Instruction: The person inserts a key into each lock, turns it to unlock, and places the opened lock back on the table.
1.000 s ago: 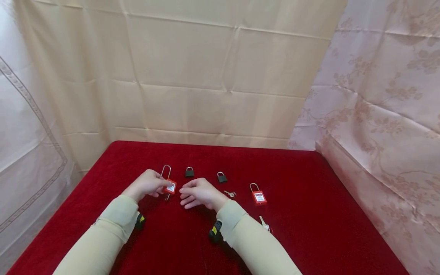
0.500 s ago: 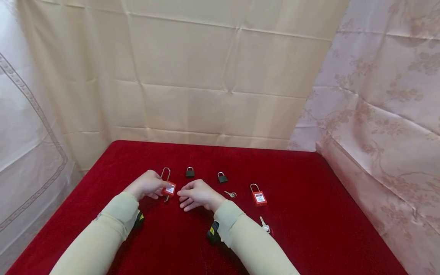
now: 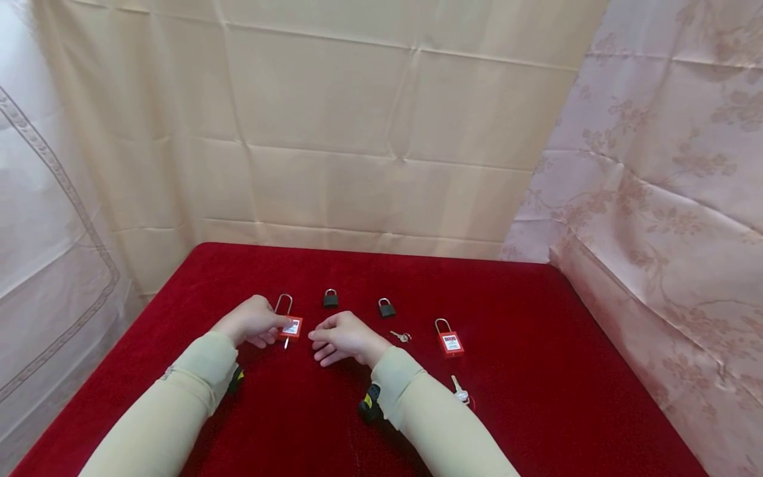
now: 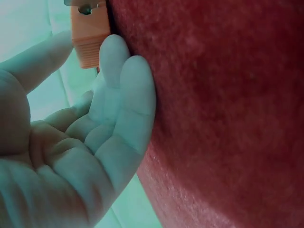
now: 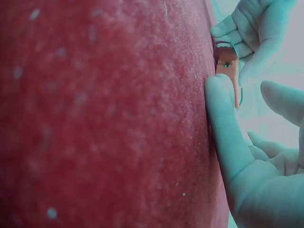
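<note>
Head view: left hand [image 3: 253, 320] pinches the red padlock [image 3: 293, 328].
Right hand [image 3: 348, 338]: fingers loosely parted, holding nothing.
Key [image 5: 228, 54]: best turned gently, with the padlock held steady.

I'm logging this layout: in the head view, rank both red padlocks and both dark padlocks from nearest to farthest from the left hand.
1. Held red padlock: in the left hand.
2. Left dark padlock: to its right, farther back.
3. Right dark padlock: further right.
4. Other red padlock: farthest right.
</note>
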The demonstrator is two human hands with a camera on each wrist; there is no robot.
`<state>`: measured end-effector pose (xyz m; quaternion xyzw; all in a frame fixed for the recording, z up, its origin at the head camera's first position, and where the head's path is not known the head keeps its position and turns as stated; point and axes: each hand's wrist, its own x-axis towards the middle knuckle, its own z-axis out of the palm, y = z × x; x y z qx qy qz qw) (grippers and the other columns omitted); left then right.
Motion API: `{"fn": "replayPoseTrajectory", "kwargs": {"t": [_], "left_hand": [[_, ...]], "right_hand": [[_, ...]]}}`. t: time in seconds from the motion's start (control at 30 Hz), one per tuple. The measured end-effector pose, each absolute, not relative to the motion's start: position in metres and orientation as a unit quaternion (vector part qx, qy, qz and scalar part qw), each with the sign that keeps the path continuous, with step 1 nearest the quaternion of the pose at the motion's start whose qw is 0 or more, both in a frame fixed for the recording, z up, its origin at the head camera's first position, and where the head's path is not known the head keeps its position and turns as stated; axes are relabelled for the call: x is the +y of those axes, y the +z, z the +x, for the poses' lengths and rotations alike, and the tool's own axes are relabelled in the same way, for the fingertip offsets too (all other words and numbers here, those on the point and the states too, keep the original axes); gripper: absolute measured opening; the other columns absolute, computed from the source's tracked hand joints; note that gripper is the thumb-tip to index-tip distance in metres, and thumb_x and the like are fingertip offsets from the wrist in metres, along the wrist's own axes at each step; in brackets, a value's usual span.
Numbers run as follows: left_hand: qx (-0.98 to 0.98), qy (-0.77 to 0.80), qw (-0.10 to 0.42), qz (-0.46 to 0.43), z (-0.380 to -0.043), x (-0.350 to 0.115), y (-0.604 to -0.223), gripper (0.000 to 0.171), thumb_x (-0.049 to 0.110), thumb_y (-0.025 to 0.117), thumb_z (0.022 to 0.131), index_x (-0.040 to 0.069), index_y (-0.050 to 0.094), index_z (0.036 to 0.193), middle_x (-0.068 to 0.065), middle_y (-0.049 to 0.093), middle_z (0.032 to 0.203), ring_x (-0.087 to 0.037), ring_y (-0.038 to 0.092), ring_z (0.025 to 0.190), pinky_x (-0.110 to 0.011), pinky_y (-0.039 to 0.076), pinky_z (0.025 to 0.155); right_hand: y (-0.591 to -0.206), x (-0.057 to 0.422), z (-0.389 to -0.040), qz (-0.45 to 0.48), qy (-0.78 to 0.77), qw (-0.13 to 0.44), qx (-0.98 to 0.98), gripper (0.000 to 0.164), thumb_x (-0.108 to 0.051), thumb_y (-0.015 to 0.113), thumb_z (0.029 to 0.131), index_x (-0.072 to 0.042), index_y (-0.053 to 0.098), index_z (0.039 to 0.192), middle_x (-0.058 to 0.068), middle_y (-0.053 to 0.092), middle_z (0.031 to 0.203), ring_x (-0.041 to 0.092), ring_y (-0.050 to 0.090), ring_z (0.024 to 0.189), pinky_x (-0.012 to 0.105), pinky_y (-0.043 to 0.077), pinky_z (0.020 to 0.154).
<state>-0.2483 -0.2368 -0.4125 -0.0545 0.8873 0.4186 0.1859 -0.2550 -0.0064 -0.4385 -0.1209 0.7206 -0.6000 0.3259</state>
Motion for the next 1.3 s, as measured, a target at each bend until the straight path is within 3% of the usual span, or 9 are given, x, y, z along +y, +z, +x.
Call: {"fn": "replayPoseTrajectory", "kwargs": {"t": [0.43, 0.63, 0.77, 1.1, 1.3], "left_hand": [[0.905, 0.382, 0.177, -0.052, -0.249, -0.239, -0.409, 0.029, 0.026, 0.074, 0.093, 0.0, 0.069, 0.081, -0.012, 0.068, 0.071, -0.022, 0.066, 0.064, -0.036, 0.058, 0.062], [0.93, 0.344, 0.128, -0.033, -0.255, -0.234, -0.402, 0.034, 0.031, 0.07, 0.095, 0.003, 0.068, 0.076, -0.008, 0.064, 0.064, -0.018, 0.059, 0.059, -0.033, 0.054, 0.057], [0.939, 0.332, 0.093, -0.011, -0.255, -0.223, -0.392, 0.036, 0.036, 0.069, 0.095, 0.002, 0.07, 0.084, -0.009, 0.065, 0.065, -0.019, 0.059, 0.059, -0.033, 0.05, 0.056], [0.927, 0.374, 0.0, 0.044, -0.249, -0.192, -0.376, 0.034, 0.036, 0.07, 0.096, 0.005, 0.071, 0.109, -0.008, 0.071, 0.098, -0.022, 0.066, 0.083, -0.042, 0.055, 0.078], [0.91, 0.406, -0.044, 0.07, -0.243, -0.179, -0.373, 0.031, 0.033, 0.07, 0.096, 0.008, 0.071, 0.114, -0.008, 0.072, 0.106, -0.025, 0.066, 0.095, -0.046, 0.054, 0.085]], "right_hand": [[-0.44, 0.002, -0.259, -0.117, -0.611, 0.321, 0.714, 0.028, -0.018, 0.067, 0.1, 0.002, 0.065, 0.118, 0.018, 0.073, 0.098, 0.022, 0.073, 0.077, 0.039, 0.061, 0.071], [-0.438, 0.015, -0.261, -0.112, -0.639, 0.314, 0.693, 0.03, -0.017, 0.067, 0.099, 0.003, 0.064, 0.121, 0.021, 0.072, 0.102, 0.024, 0.073, 0.08, 0.041, 0.061, 0.073], [-0.433, 0.026, -0.265, -0.116, -0.656, 0.303, 0.682, 0.035, -0.017, 0.067, 0.1, 0.005, 0.062, 0.126, 0.025, 0.071, 0.108, 0.024, 0.073, 0.082, 0.041, 0.06, 0.075], [-0.417, 0.05, -0.265, -0.132, -0.684, 0.256, 0.67, 0.046, -0.015, 0.064, 0.101, 0.009, 0.053, 0.138, 0.036, 0.061, 0.122, 0.023, 0.072, 0.085, 0.042, 0.06, 0.08], [-0.407, 0.061, -0.259, -0.146, -0.693, 0.224, 0.669, 0.04, -0.017, 0.065, 0.101, 0.004, 0.057, 0.135, 0.03, 0.065, 0.119, 0.028, 0.072, 0.09, 0.043, 0.059, 0.081]]}}
